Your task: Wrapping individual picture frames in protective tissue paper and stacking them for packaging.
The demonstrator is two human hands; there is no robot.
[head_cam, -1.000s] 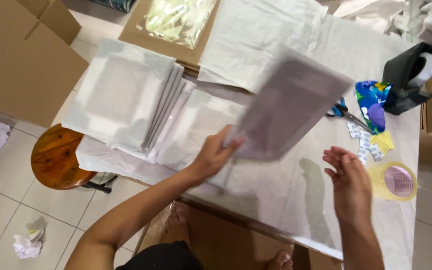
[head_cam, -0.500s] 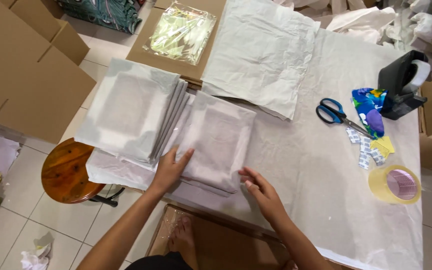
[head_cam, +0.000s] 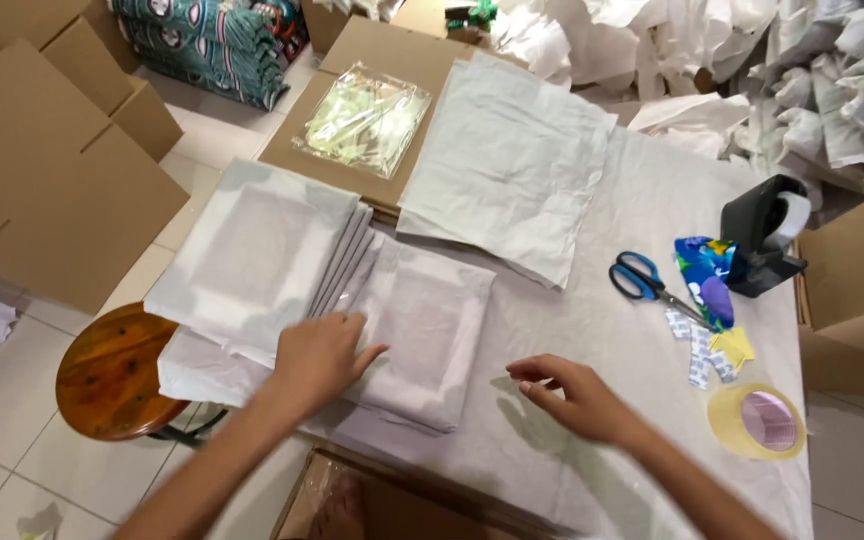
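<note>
A flat, plastic-wrapped white fabric packet (head_cam: pixel 422 330) lies on the cloth-covered table (head_cam: pixel 592 440). My left hand (head_cam: pixel 320 360) rests flat on the packet's left part, fingers spread. My right hand (head_cam: pixel 572 395) hovers low over the table just right of the packet, fingers loosely curled, holding nothing. A fanned stack of similar white packets (head_cam: pixel 257 255) lies to the left, its edges overlapping the packet. A folded white cloth pile (head_cam: pixel 507 165) sits behind.
Blue-handled scissors (head_cam: pixel 642 280), a black tape dispenser (head_cam: pixel 764 235), a colourful small object (head_cam: pixel 707 275), paper slips and a roll of clear tape (head_cam: pixel 760 420) lie at the right. A wooden stool (head_cam: pixel 112 375) stands at left. Cardboard boxes (head_cam: pixel 52 160) surround the table; a clear bag (head_cam: pixel 367 118) lies on cardboard.
The packet held up in my left hand a second ago has come down onto the table. My right hand has slid off its lower edge to the right.
</note>
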